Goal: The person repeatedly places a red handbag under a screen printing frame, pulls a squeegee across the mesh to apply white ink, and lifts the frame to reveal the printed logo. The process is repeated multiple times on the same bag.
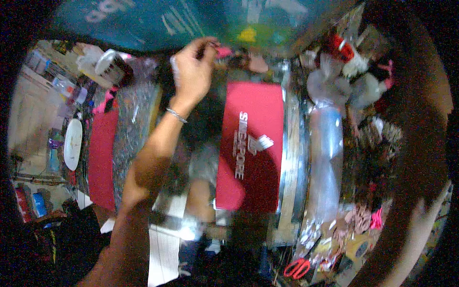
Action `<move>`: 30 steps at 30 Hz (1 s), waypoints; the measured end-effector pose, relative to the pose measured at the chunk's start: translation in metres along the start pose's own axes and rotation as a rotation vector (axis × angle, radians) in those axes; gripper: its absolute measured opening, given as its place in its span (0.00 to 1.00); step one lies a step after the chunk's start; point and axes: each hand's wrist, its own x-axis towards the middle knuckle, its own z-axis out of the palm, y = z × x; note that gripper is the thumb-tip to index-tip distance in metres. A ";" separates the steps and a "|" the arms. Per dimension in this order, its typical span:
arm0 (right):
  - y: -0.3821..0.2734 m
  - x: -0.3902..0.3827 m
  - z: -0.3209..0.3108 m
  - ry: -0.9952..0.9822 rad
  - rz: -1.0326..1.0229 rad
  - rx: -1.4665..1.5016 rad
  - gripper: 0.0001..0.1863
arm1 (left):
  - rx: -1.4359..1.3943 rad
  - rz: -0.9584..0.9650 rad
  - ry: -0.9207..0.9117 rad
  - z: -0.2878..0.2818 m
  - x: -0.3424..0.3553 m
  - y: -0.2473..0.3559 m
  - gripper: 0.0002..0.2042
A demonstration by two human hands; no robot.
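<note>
My left hand (pixel 193 71) is raised at the top centre, fingers curled at the lower edge of a large teal panel (pixel 181 24), beside a small pink patch (pixel 222 51); what they hold, if anything, is unclear. Below and to the right of that hand lies a red rectangular piece (pixel 258 110) with white printing, on a flat printing bed with metal strips (pixel 294 167). Another red piece (pixel 100 158) lies on the bed left of my forearm. My right arm runs up the dark right side of the picture; its hand cannot be seen.
A white oval object (pixel 72 143) stands at the left. A white container (pixel 107 62) is at the back left. On the right are a clear bluish plastic sheet (pixel 325 153), several cloth scraps (pixel 358 217), a red object (pixel 340 48) and red-handled scissors (pixel 296 269).
</note>
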 end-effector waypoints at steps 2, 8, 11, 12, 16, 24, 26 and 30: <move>-0.022 -0.063 0.009 -0.018 -0.041 0.034 0.31 | 0.068 -0.124 -0.020 -0.024 -0.028 -0.013 0.11; -0.106 -0.204 0.024 -0.194 -0.055 0.155 0.30 | -0.291 -0.517 0.033 -0.106 -0.095 -0.062 0.12; -0.121 -0.238 0.029 -0.246 -0.043 0.184 0.30 | -0.209 -0.689 0.077 -0.142 -0.122 -0.083 0.10; -0.123 -0.245 0.030 -0.255 -0.039 0.190 0.29 | -0.174 -0.708 0.065 -0.151 -0.130 -0.089 0.09; -0.128 -0.255 0.030 -0.282 -0.043 0.210 0.29 | -0.368 -0.741 0.044 -0.159 -0.162 -0.099 0.11; -0.108 -0.227 0.029 -0.255 -0.049 0.136 0.28 | 0.029 -0.642 -0.275 -0.099 -0.184 -0.052 0.13; -0.104 -0.221 0.029 -0.247 -0.050 0.123 0.28 | -0.004 -0.189 -0.329 -0.078 -0.177 -0.041 0.06; -0.111 -0.222 0.031 -0.246 -0.054 0.119 0.27 | 0.163 0.191 -0.496 -0.041 -0.159 -0.034 0.12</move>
